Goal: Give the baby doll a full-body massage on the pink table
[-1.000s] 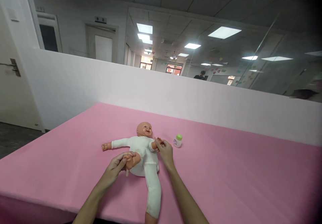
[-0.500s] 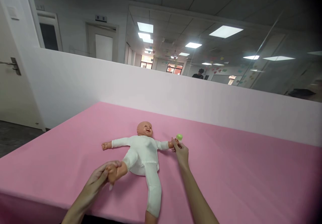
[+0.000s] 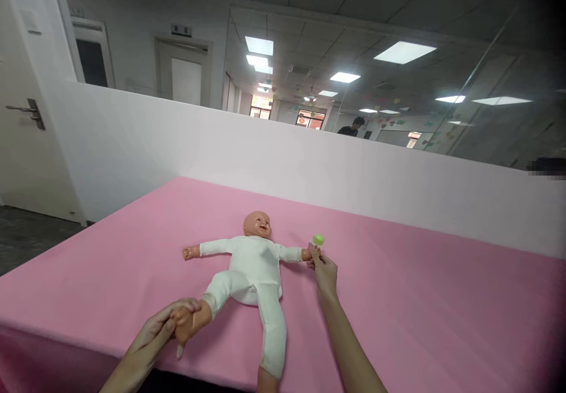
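Note:
A baby doll (image 3: 254, 262) in a white cloth suit lies on its back on the pink-covered table, head away from me and arms spread. My left hand (image 3: 154, 329) is closed round the foot on the left of the picture; that leg is bent outward and partly raised. The other leg lies straight toward me. With thumb and fingers, my right hand (image 3: 326, 271) pinches the doll's hand on the right of the picture. Just beyond those fingers shows a small object with a light green top (image 3: 318, 239); its lower part is partly hidden.
The pink cloth (image 3: 398, 299) covers the table to its near edge. A low white wall (image 3: 274, 157) with glass above stands behind it. Through the glass a person (image 3: 352, 126) is visible far off. A door (image 3: 30, 134) stands at the left.
My left hand has drawn the doll's foot outward to the left and slightly down, so the leg is straighter. My right hand keeps its hold. The view has shifted slightly.

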`<action>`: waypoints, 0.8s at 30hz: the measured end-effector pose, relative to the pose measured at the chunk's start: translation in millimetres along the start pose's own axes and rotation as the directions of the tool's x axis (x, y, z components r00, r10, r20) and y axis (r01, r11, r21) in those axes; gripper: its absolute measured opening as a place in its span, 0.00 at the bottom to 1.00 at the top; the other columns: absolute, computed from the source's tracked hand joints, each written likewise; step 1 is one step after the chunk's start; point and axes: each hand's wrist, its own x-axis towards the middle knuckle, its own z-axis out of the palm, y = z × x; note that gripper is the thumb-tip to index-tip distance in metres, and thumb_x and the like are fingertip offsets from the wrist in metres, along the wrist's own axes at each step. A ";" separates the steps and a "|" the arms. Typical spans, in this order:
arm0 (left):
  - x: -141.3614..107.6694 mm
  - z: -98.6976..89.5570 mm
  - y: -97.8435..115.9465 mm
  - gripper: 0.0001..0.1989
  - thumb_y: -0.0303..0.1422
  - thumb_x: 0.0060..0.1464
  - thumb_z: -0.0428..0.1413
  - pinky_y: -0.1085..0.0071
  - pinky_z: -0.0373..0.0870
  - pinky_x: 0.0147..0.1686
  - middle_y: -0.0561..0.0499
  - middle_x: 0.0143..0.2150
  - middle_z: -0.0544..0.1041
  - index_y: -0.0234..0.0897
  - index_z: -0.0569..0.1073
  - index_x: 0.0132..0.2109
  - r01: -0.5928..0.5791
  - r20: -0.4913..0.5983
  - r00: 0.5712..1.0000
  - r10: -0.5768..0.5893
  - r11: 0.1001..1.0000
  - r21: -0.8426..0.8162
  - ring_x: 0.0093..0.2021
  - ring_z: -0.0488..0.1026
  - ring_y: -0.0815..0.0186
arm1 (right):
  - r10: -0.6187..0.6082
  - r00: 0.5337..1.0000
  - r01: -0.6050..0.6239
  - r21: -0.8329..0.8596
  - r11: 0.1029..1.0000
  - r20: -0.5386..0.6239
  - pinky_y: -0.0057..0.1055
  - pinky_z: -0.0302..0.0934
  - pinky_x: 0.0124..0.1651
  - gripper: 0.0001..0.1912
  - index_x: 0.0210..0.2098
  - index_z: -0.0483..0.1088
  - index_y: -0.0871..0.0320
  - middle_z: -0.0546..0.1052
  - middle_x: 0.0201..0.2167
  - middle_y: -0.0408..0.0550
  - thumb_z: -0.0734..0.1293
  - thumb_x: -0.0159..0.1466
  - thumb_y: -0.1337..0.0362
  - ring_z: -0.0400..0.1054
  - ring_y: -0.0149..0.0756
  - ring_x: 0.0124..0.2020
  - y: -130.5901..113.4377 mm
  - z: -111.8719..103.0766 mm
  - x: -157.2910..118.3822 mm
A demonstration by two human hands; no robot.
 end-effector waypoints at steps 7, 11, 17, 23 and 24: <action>55.0 60.3 24.4 0.24 0.52 0.64 0.56 0.63 0.73 0.50 0.41 0.49 0.80 0.38 0.79 0.53 -0.108 0.209 0.971 0.120 0.992 -0.067 0.48 0.77 0.55 | -0.118 0.959 0.137 -0.055 0.989 0.256 0.29 0.61 0.26 0.27 0.24 0.71 0.59 0.72 0.18 0.43 0.75 0.54 0.39 0.67 0.34 0.22 -23.2 54.7 -33.8; 82.6 86.6 21.7 0.24 0.51 0.64 0.56 0.68 0.72 0.37 0.45 0.40 0.78 0.37 0.77 0.56 -0.105 0.343 0.929 0.136 0.989 -0.108 0.31 0.72 0.66 | -0.160 0.933 0.181 -0.039 0.983 0.323 0.28 0.60 0.25 0.27 0.25 0.71 0.58 0.73 0.19 0.42 0.74 0.55 0.39 0.68 0.34 0.21 -11.0 70.0 -47.2; 77.2 89.3 28.9 0.22 0.49 0.66 0.54 0.67 0.73 0.39 0.41 0.54 0.76 0.40 0.77 0.56 -0.111 0.376 0.917 0.130 0.991 -0.071 0.36 0.72 0.65 | -0.164 0.948 0.188 -0.066 0.980 0.272 0.29 0.62 0.26 0.28 0.24 0.70 0.58 0.73 0.18 0.42 0.74 0.53 0.38 0.67 0.35 0.21 -12.5 57.0 -34.1; 22.3 45.4 31.2 0.22 0.50 0.65 0.54 0.65 0.74 0.50 0.43 0.59 0.76 0.42 0.80 0.54 -0.064 0.270 0.961 0.053 0.997 0.034 0.48 0.75 0.56 | -0.100 0.990 0.120 -0.219 0.968 0.101 0.33 0.65 0.30 0.29 0.24 0.76 0.59 0.76 0.19 0.48 0.73 0.53 0.37 0.71 0.39 0.24 -1.6 8.4 5.3; 12.6 36.3 25.7 0.22 0.51 0.64 0.55 0.64 0.73 0.54 0.43 0.59 0.76 0.42 0.80 0.54 -0.053 0.244 0.969 0.039 0.997 0.054 0.53 0.74 0.53 | -0.085 0.993 0.104 -0.252 0.962 0.086 0.32 0.64 0.30 0.29 0.24 0.76 0.59 0.77 0.19 0.48 0.73 0.52 0.37 0.71 0.39 0.24 4.8 0.4 9.2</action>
